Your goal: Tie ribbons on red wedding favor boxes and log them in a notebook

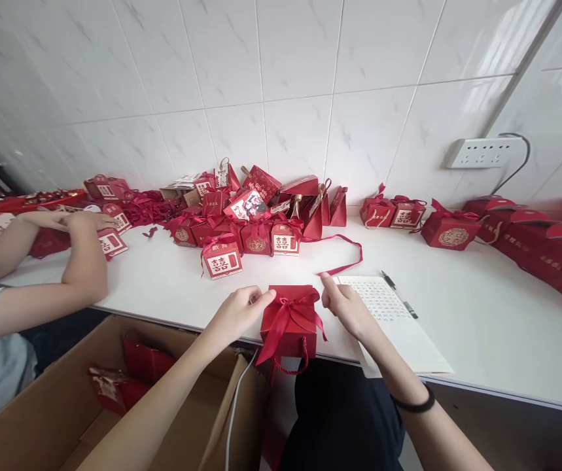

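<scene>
A red gift box (288,327) stands at the table's front edge, with a twisted cord handle (290,366) hanging down its front. A dark red ribbon bow (285,311) is tied across its top. My left hand (244,314) is closed at the box's upper left edge, its thumb against the corner; what its fingers hold, if anything, is hidden. To the right of the box, my right hand (344,306) is curled closed with the thumb up, apart from the bow. Just behind that thumb ends a loose ribbon (354,263) lying on the table; I cannot see inside these fingers.
Several finished red boxes (256,239) are piled by the wall, and more (530,242) line the right. A written notepad (393,320) and a pen (398,294) lie beside my right arm. A co-worker's arms (74,268) rest at left. An open carton (30,428) stands below.
</scene>
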The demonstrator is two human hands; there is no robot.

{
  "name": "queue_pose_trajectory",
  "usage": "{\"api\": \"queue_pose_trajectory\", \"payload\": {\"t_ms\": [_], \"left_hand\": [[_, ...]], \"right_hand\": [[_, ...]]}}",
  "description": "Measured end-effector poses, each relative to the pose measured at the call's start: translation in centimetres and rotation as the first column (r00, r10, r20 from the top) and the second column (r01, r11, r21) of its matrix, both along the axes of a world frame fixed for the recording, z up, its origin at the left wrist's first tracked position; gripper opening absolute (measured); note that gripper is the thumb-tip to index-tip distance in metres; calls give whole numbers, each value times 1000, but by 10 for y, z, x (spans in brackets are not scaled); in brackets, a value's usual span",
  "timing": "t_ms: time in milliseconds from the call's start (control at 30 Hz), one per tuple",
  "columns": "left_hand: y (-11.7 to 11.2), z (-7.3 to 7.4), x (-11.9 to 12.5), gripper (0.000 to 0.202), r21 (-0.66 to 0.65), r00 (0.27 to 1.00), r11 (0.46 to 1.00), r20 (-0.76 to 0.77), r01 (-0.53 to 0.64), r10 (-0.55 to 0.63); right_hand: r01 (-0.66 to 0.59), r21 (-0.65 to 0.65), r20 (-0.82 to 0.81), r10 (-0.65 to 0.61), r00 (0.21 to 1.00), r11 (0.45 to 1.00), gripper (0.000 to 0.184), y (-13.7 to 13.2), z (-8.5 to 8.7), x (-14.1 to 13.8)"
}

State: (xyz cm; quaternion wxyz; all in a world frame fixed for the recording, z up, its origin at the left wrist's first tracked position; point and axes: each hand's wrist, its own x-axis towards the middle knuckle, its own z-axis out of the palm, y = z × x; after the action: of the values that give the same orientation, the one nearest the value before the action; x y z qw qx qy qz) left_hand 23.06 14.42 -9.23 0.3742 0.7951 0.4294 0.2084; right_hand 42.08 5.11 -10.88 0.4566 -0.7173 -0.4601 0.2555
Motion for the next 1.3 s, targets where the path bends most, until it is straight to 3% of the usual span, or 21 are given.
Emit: {"api": "queue_pose_trajectory", "payload": {"t_ms": [167, 367, 467, 667, 867, 967, 1067, 1167, 1233, 1300], "left_hand": [[2, -7, 10, 37, 24, 996, 998, 71, 50, -51], [-8, -15, 16, 32, 7, 978, 999, 204, -45, 43], [-16, -20, 18, 31, 6, 959, 994, 266, -107, 102], [-23, -24, 20, 29, -17, 951, 988, 267, -155, 154], [-27, -30, 25, 29, -125, 919, 974, 327, -188, 220], [-23, -31, 24, 29, -101, 918, 981, 349, -164, 190], [-15, -31, 20, 28, -106, 914, 986, 373, -132, 162], [-8, -30, 15, 32, -191, 906, 975, 381, -116, 182], [-6, -28, 15, 36, -187, 914, 976, 366, -111, 174], [-6, -26, 15, 38, -126, 931, 986, 334, -113, 149]], "right_hand": [[-96, -68, -66, 92, 994, 993, 53, 12, 1, -8], [-130, 134, -167, 151, 974, 982, 44, 4, -15, -14], [-114, 225, -172, 155, 973, 968, 45, 1, -25, -17], [-64, 283, -191, 122, 974, 957, 47, -4, -32, -20], [-5, 323, -428, 151, 891, 946, 45, -2, -38, -22], [-17, 256, -501, 147, 853, 967, 41, -3, -37, -16], [-17, 125, -366, 62, 928, 992, 39, -10, -31, -4], [33, 172, -179, -2, 984, 984, 38, -15, -21, 7], [-86, 261, -102, 116, 988, 961, 44, -14, -17, 10], [-284, 263, -30, 302, 953, 922, 75, -10, -16, 9]]}}
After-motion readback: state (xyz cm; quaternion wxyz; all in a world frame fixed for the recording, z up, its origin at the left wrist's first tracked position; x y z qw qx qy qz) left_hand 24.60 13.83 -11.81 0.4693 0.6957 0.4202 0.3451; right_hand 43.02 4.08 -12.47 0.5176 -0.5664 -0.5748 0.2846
